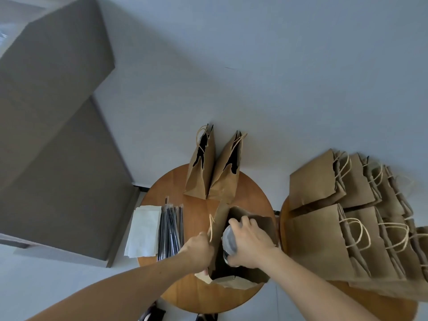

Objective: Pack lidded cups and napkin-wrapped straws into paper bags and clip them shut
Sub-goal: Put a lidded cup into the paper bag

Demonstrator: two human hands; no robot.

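- One open brown paper bag (261,222), near edge of round wooden desk (198,210).
- Left grip (198,249) pinches its rim; right grip (251,242) clamped on clear lidded plastic cup (229,238) inside.

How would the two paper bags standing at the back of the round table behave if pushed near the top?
They would probably tip: the standing bags are tall on narrow bases. Their thin, creased paper would likely buckle before sliding. They seem light, but their contents are hidden.
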